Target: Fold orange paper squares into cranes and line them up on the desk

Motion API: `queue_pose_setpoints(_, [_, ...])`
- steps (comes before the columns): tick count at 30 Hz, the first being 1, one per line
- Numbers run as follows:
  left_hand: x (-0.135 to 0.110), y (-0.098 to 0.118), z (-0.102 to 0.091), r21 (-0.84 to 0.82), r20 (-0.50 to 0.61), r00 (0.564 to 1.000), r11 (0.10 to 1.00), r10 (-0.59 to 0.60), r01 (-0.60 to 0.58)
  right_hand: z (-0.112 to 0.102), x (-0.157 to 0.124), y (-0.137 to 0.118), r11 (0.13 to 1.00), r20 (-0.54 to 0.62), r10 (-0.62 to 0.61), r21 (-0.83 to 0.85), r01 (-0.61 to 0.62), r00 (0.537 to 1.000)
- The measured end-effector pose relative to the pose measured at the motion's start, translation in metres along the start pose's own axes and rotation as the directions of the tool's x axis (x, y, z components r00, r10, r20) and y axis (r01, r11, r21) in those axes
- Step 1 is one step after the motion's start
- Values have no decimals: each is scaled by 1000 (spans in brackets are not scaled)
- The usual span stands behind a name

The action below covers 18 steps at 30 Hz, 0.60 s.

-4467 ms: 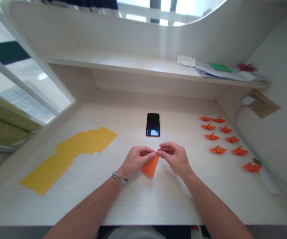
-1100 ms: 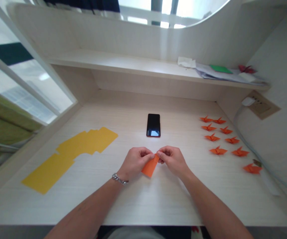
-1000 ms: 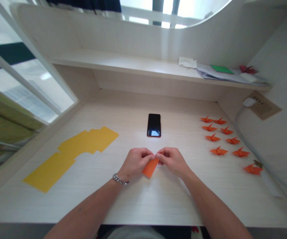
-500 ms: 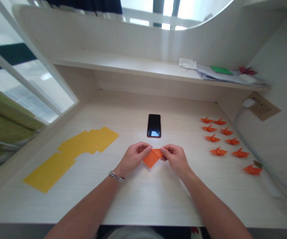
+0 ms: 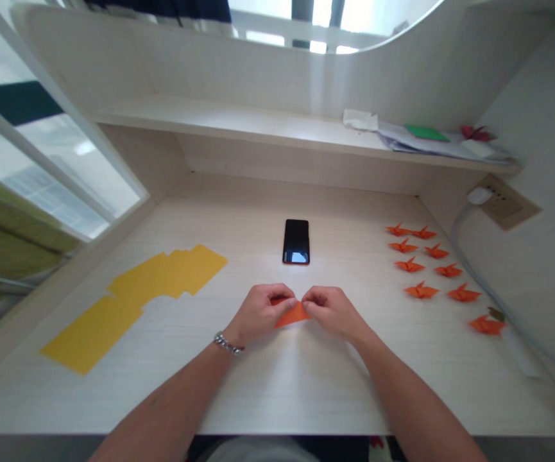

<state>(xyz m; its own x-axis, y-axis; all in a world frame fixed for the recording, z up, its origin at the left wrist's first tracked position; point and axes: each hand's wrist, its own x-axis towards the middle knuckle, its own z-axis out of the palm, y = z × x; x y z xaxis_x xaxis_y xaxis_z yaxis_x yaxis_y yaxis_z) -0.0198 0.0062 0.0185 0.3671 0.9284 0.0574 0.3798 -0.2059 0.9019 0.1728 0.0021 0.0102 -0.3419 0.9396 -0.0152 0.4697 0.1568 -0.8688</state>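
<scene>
Just beyond the knuckles, one black rectangular phone [image 5: 296,241] is lying in the middle of the pale wooden desk [image 5: 287,391]. Over on the left, flat yellow paper sheets [image 5: 162,276] are overlapping too closely for a sure count. On the right, nine folded orange paper birds [image 5: 409,265] are sitting, four pairs and a single nearest. And near centre, the left hand [image 5: 264,311] and right hand [image 5: 332,311] are both pinching one small folded orange paper [image 5: 292,316] between thumbs and fingers.
</scene>
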Motion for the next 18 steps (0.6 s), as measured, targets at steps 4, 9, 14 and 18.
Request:
queue_pose_setpoints(4, [1, -5, -7, -7, -54, 997, 999, -52, 52, -12, 0, 8, 990, 77, 101, 96, -108, 992])
queue_pose_setpoints(9, [1, -7, -17, -62, -132, 986, 994, -98, 91, -29, 1, 19, 961, 88, 173, 202, -188, 981])
queue_pose_setpoints(14, [1, -4, -10, -72, -64, 994, 994, -91, 87, -19, 2, 9, 987, -55, 36, 159, -26, 998])
queue_pose_setpoints(18, [-1, 1, 2, -1, 17, 999, 1000, -28, 28, -1, -1, -3, 997, 13, -64, -32, 64, 998])
